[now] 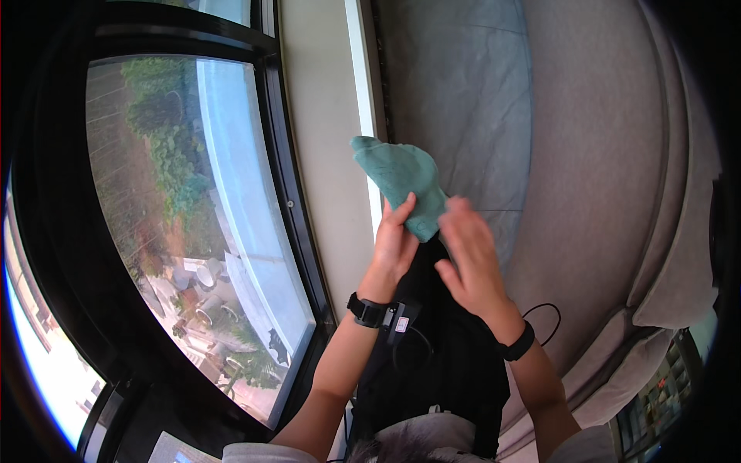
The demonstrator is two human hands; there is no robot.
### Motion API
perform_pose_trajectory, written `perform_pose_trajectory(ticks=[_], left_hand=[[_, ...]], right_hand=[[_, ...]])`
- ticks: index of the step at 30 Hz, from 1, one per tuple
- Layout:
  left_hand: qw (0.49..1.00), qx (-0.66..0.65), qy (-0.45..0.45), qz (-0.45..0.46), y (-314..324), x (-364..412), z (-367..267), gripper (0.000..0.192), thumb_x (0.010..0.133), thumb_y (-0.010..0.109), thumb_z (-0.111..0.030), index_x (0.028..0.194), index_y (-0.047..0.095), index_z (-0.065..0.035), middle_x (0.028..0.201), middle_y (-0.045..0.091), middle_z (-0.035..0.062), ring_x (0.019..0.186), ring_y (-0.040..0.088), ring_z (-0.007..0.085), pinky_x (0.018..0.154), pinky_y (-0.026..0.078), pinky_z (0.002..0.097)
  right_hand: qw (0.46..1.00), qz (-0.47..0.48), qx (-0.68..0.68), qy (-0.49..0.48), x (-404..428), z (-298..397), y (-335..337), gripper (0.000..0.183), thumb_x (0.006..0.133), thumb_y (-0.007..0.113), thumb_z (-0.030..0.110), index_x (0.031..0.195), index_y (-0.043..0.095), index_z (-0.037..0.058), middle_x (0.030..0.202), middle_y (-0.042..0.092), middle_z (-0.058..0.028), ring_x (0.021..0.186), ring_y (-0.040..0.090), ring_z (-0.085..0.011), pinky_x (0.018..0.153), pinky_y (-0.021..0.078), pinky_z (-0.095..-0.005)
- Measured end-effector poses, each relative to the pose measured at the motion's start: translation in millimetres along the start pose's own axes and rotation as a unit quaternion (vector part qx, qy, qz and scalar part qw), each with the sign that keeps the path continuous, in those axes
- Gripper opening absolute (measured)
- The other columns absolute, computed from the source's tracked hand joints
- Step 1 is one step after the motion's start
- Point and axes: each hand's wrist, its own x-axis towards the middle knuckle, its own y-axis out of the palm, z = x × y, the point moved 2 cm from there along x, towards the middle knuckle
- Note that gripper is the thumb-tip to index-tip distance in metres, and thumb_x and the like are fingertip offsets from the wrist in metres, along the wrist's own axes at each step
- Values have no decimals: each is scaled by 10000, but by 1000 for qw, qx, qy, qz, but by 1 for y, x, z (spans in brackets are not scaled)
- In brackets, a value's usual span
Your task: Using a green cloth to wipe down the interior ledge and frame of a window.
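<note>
A folded green cloth [405, 173] is gripped near its lower edge by my left hand [397, 240], the thumb lying on top of it. Its far end rises to a rounded corner up and to the left. Just right of the cloth is my right hand [472, 254], blurred, with the thumb spread away from the fingers and nothing seen in it. Its fingertips are close to the cloth's right edge; whether they touch it is hard to tell. Each wrist wears a black strap, and the left one carries a small device [399, 318] with a cable.
To the left is a large black-framed window [295, 231], with plants and pots outside. A pale sill [324, 116] runs alongside it. Grey marble-look floor tiles [463, 87] lie ahead, and a grey-beige sofa [584, 173] with cushions fills the right side.
</note>
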Motion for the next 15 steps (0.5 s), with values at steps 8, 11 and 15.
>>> perform_pose_trajectory(ticks=[8, 11, 15], left_hand=[[997, 77, 21, 17, 16, -5, -25, 527, 886, 514, -93, 1353, 273, -58, 1268, 431, 106, 1153, 446, 236, 962, 385, 367], [994, 105, -29, 7, 15, -9, -27, 505, 885, 514, -97, 1340, 301, -50, 1247, 454, 109, 1131, 469, 232, 937, 411, 364], [987, 115, -109, 14, 33, -8, -8, 471, 886, 520, -131, 1312, 347, -32, 1211, 489, 103, 1078, 517, 204, 897, 449, 347]], right_hand=[[960, -88, 125, 237, -7, -62, -20, 373, 955, 406, 265, 1228, 477, 21, 1291, 466, -151, 1191, 456, -271, 986, 351, -333], [909, -76, 324, 250, 17, -59, -8, 396, 954, 416, 279, 1250, 449, 19, 1270, 481, -125, 1184, 456, -258, 981, 356, -332], [703, -79, 612, 353, 41, -90, -12, 414, 930, 478, 256, 1285, 415, 53, 1274, 467, -86, 1152, 464, -221, 975, 357, -331]])
